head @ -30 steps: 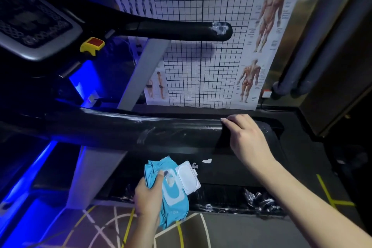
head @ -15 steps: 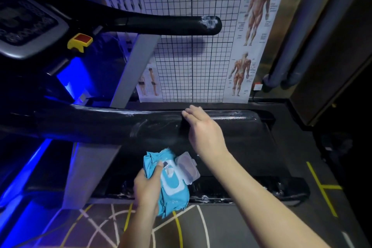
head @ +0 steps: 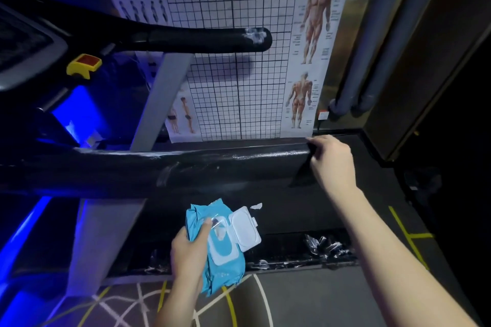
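Nearest the camera, the left hand [head: 187, 249] is gripping a soft, light blue plastic pack of wet wipes [head: 225, 271]. The thumb is pressing on the pack's front and the fingers are curling round behind it. The pack is hanging upright from the grip, with its lower half below the hand, and its white hinged lid [head: 244, 229] is standing open to the right of the thumb. Under the pack, a grey floor with yellow and white lines [head: 292, 297] is showing.

Just beyond, a small white scrap [head: 256, 205] is lying on the black treadmill deck [head: 292, 215].

Further out and to the right, the right hand [head: 332, 164] is curling over the far end of a thick, glossy black handrail [head: 186, 167]. It is pinching a dark cloth [head: 301, 175] against the rail, and the cloth is draping down just left of the fingers. The two hands are well apart.

Above, a second black padded handlebar [head: 202, 40] is reaching right, with a yellow and red safety clip [head: 83, 64] near its root. Behind, a gridded wall poster with muscle figures [head: 233, 34] is hanging beside two grey pipes [head: 377, 34].
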`<action>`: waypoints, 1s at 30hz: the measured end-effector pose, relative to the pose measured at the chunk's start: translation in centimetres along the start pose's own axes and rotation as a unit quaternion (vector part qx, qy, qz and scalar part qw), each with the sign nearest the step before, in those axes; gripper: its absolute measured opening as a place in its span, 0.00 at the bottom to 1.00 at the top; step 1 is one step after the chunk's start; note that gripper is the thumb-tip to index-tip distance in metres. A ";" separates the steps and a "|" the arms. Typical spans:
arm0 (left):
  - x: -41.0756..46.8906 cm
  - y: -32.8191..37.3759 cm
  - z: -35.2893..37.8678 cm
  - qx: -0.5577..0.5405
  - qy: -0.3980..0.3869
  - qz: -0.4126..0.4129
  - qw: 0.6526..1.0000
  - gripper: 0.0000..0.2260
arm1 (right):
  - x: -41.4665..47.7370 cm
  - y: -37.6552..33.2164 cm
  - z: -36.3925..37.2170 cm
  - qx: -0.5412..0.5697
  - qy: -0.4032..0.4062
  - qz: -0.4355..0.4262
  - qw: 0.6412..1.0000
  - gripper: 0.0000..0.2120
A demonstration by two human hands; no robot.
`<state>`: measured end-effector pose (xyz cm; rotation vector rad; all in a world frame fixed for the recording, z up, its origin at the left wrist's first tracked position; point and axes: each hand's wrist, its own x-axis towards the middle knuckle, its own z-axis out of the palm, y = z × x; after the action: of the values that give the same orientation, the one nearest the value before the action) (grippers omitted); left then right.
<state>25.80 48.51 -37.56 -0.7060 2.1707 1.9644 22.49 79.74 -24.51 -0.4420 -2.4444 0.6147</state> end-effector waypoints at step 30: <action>-0.6 -1.2 -12.7 -0.092 0.151 -0.019 0.984 0.06 | -8.0 -23.1 15.1 0.266 0.018 -0.249 0.931 0.23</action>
<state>29.48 36.35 -36.56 -1.1308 2.1272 2.1802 15.73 51.95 -27.23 0.3722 -2.1055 0.9765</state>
